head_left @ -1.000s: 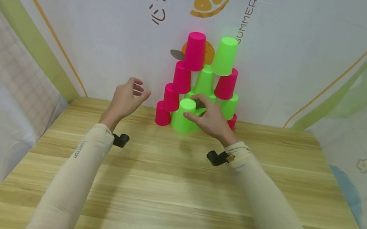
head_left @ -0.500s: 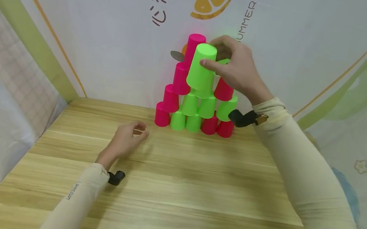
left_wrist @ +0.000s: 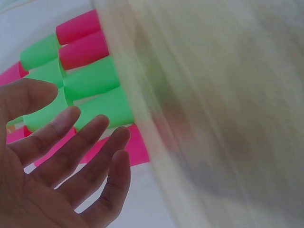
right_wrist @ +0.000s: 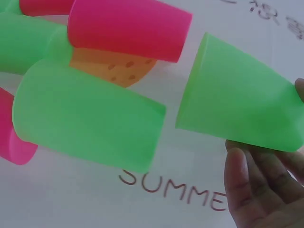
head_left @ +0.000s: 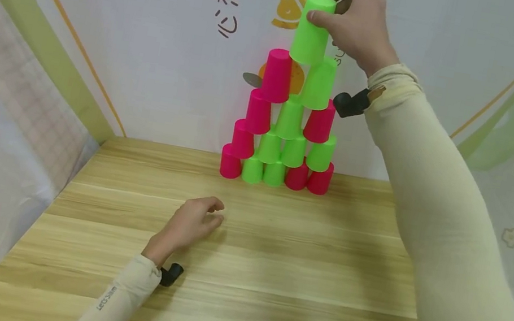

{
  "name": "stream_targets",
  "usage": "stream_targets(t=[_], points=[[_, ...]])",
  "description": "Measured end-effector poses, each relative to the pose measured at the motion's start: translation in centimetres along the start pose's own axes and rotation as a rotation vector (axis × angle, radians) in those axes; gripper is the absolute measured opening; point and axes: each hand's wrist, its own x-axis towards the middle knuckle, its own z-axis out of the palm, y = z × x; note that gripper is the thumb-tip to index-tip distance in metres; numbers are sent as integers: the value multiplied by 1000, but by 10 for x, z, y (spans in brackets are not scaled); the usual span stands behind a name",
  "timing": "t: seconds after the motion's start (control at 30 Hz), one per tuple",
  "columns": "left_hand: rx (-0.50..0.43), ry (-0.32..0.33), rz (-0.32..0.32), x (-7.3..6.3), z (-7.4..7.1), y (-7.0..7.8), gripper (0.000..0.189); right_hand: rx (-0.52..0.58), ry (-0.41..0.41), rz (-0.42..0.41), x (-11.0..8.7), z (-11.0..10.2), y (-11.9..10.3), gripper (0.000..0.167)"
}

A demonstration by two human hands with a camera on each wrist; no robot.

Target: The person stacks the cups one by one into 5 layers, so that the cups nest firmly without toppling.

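Observation:
My right hand (head_left: 363, 24) pinches an upside-down green cup (head_left: 311, 35) between thumb and fingers, up above a pyramid of inverted cups. In the right wrist view a gap shows between the held cup's rim and the base of the green cup (right_wrist: 90, 116) in the stack's top row. Beside that one stands a pink cup (head_left: 277, 76). Under these two, rows of pink and green cups widen down to the bottom row. Low over the table in front of the pyramid, my left hand (head_left: 189, 223) holds nothing, its fingers spread and loosely bent in the left wrist view.
The pyramid stands at the back of the wooden table (head_left: 239, 261), close to a white printed cloth (head_left: 177, 54) that hangs behind it. More cloth hangs at the left and right sides.
My right hand has lifted the green cup from in front of the lower rows to above the top row. My left hand has come back toward me and a little right.

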Motion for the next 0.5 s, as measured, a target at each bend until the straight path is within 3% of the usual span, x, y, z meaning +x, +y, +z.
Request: stream_targets(t=[0.2, 0.5], points=[[26, 13, 30, -1, 1, 9, 28, -22, 1, 44, 8, 7, -2, 56], [59, 35, 52, -2, 0, 12, 26, -103, 3, 43, 8, 8, -6, 66]])
